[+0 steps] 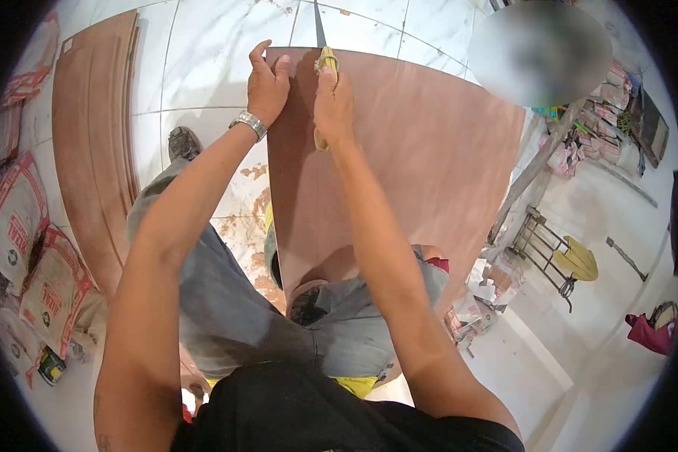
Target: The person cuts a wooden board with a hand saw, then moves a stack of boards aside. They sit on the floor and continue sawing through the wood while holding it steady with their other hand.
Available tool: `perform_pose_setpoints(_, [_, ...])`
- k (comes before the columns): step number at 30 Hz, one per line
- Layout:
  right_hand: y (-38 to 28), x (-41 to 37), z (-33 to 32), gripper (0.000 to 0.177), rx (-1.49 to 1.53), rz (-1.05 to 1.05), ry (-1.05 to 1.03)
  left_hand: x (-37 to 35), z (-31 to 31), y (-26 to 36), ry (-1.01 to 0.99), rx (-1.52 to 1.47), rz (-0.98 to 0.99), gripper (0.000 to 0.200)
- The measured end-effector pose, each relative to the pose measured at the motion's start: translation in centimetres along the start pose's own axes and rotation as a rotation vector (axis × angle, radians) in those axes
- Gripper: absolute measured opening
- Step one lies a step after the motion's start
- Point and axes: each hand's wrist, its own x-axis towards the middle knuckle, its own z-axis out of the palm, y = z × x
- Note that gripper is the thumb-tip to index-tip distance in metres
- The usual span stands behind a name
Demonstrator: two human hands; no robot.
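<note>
A handsaw with a yellow handle [322, 142] is in my right hand [334, 105], whose fingers are wrapped round the grip. Its narrow metal blade [320, 29] points away from me past the far edge of a reddish-brown wooden board [407, 151]. My left hand [268, 89], with a metal watch [250, 124] at the wrist, is at the far left corner of that board. Its thumb and index finger are spread apart, the thumb lying against the board's edge area. The other fingers are partly hidden. My foot [307, 303] rests on the near part of the board.
Long brown planks [94, 135] lie on the tiled floor [203, 68] at left, beside printed sacks [15, 215]. A yellow-seated metal frame [576, 258] stands at right, near a long bar [535, 169]. A person [541, 53], blurred, is at the top right.
</note>
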Motion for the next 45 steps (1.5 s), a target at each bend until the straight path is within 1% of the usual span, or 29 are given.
perform_pose_setpoints(2, [0.1, -1.8, -1.3, 0.045, 0.091, 0.006, -0.044, -0.3, 0.0, -0.3, 0.021, 0.021, -0.023, 0.059])
perform_pose_setpoints(3, [2.4, -4.2, -2.4, 0.049, -0.075, 0.062, -0.041, 0.0, 0.8, -1.7, 0.056, 0.048, -0.006, 0.061])
perform_pose_setpoints(4, [2.0, -8.6, -4.8, 0.047, -0.090, -0.029, -0.051, 0.6, 1.1, -2.2, 0.088, 0.074, 0.012, 0.064])
perform_pose_setpoints(5, [1.1, -12.6, -6.8, 0.041, -0.093, 0.086, -0.040, 0.7, 0.6, -1.5, -0.014, 0.017, -0.117, 0.069])
perform_pose_setpoints(6, [-0.9, -16.6, -9.4, 0.039, -0.085, 0.218, -0.111, 0.4, 0.3, -1.0, -0.043, -0.002, -0.150, 0.069])
perform_pose_setpoints(8, [-1.0, -18.8, -10.9, 0.040, -0.191, 0.077, -0.140, 0.2, 0.1, -0.3, -0.102, -0.030, -0.216, 0.069])
perform_pose_setpoints(9, [-0.9, -17.8, -10.4, 0.041, -0.129, 0.071, -0.099, 0.3, 1.1, -1.2, 0.002, 0.012, -0.177, 0.064])
perform_pose_setpoints(10, [-0.8, -16.9, -9.8, 0.041, -0.073, 0.077, -0.056, 1.0, 1.0, -1.0, -0.015, 0.007, -0.163, 0.062])
perform_pose_setpoints(11, [2.6, -13.4, -7.7, 0.043, -0.209, 0.078, -0.066, 0.8, 0.4, -0.4, -0.038, 0.003, -0.165, 0.061])
perform_pose_setpoints(12, [1.3, -8.7, -5.3, 0.046, -0.118, 0.113, -0.089, 0.5, 0.1, -0.1, -0.056, -0.001, -0.170, 0.060])
perform_pose_setpoints(13, [1.7, -4.7, -2.8, 0.049, -0.183, -0.054, 0.021, 0.3, 0.4, -0.1, -0.001, 0.033, -0.116, 0.059])
perform_pose_setpoints(14, [0.7, -0.9, -1.0, 0.044, -0.162, 0.021, -0.007, 0.5, 0.5, -0.5, -0.003, 0.029, -0.094, 0.059])
perform_pose_setpoints(16, [1.7, 0.7, -0.2, 0.048, -0.059, 0.026, 0.002, 0.7, 0.6, -1.2, -0.004, 0.017, -0.049, 0.059])
perform_pose_setpoints(17, [2.5, 0.4, -0.2, 0.050, -0.012, 0.038, 0.009, 0.4, 0.2, -0.3, -0.001, 0.013, -0.056, 0.059])
perform_pose_setpoints(18, [3.9, -2.7, -2.0, 0.049, -0.118, -0.016, -0.012, 0.0, 0.2, -0.2, -0.030, 0.015, -0.085, 0.059])
perform_pose_setpoints(20, [2.2, -12.0, -6.4, 0.039, -0.209, 0.056, -0.020, 0.7, 0.0, -0.4, -0.073, 0.019, -0.126, 0.059])
perform_pose_setpoints(21, [1.2, -16.2, -8.3, 0.033, -0.081, 0.028, -0.033, 0.7, 0.1, -0.5, -0.072, 0.017, -0.133, 0.059])
perform_pose_setpoints(22, [1.6, -19.2, -10.0, 0.032, -0.199, -0.183, -0.077, 0.7, 0.3, -0.4, -0.070, 0.016, -0.140, 0.060])
perform_pose_setpoints(25, [1.5, -17.1, -8.1, 0.029, -0.147, -0.204, -0.040, 0.9, 0.4, -0.9, -0.063, 0.014, -0.137, 0.061])
perform_pose_setpoints(27, [2.8, -7.5, -2.9, 0.040, -0.184, 0.050, 0.020, 0.8, 0.6, -1.2, -0.044, -0.013, -0.121, 0.061])
perform_pose_setpoints(29, [1.4, -0.1, 0.1, 0.045, -0.067, -0.042, 0.069, 0.7, 0.5, -1.2, -0.074, -0.045, -0.125, 0.062])
perform_pose_setpoints(31, [-2.9, 1.8, -0.6, 0.048, 0.037, 0.379, -0.099, 0.8, -0.1, -1.2, -0.096, -0.072, -0.109, 0.062])
perform_pose_setpoints(34, [0.8, 0.0, -1.5, 0.046, -0.041, 0.047, -0.098, 0.8, 0.3, -1.1, -0.002, -0.017, -0.089, 0.066])
perform_pose_setpoints(37, [0.8, -11.6, -6.0, 0.039, -0.287, -0.076, -0.028, 1.1, -0.9, 0.4, -0.150, -0.076, -0.195, 0.068])
perform_pose_setpoints(38, [-2.5, -15.4, -8.5, 0.040, -0.125, 0.176, -0.111, 1.1, -0.7, 0.4, -0.111, -0.073, -0.181, 0.069])
perform_pose_setpoints(39, [-3.3, -18.2, -10.2, 0.039, -0.146, 0.259, -0.156, 0.8, -0.2, 0.2, -0.076, -0.066, -0.173, 0.070])
perform_pose_setpoints(42, [-1.5, -16.8, -9.2, 0.040, -0.333, -0.128, -0.062, 1.7, 0.6, -1.2, -0.050, -0.064, -0.135, 0.072])
perform_pose_setpoints(44, [0.5, -7.5, -4.0, 0.043, -0.170, 0.229, -0.061, 0.8, 0.6, -1.6, -0.100, -0.067, -0.134, 0.073])
perform_pose_setpoints(45, [0.6, -2.6, -1.6, 0.042, -0.248, 0.001, 0.033, 0.9, 0.5, -1.4, -0.115, -0.069, -0.140, 0.073])
